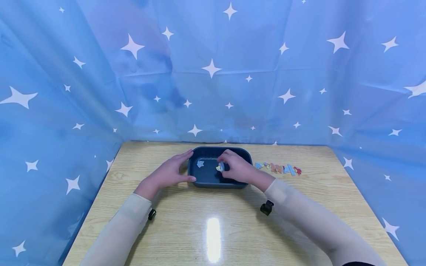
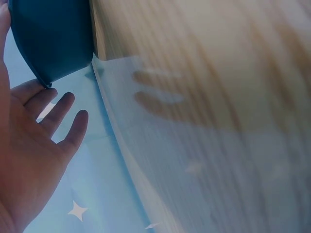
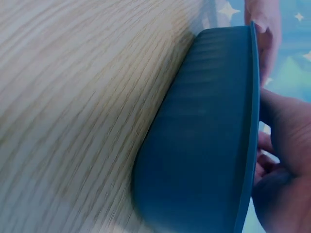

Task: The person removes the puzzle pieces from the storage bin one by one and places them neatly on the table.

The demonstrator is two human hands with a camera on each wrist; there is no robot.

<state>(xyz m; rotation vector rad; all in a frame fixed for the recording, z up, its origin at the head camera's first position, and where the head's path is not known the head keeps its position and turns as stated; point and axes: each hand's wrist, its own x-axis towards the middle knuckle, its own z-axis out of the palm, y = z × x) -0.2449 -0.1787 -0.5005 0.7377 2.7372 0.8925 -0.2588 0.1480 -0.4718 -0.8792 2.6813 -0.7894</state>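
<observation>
A dark blue plastic bin (image 1: 219,186) stands on the table. My left hand (image 1: 167,173) is at its left end, thumb and fingers spread and nearly straight. In the left wrist view, the fingertips of the left hand (image 2: 43,141) touch the bin's rim (image 2: 48,85). My right hand (image 1: 237,167) reaches into the bin and pinches a small light-blue and yellow cutout piece (image 1: 220,167). Another pale blue piece (image 1: 200,163) lies on the bin floor to the left. In the right wrist view, the bin wall (image 3: 199,126) hides the right fingertips and the piece.
A row of several small coloured cutout pieces (image 1: 277,168) lies on the wooden table (image 1: 179,229) just right of the bin. A blue curtain with white stars (image 1: 213,99) hangs behind and along both sides of the table.
</observation>
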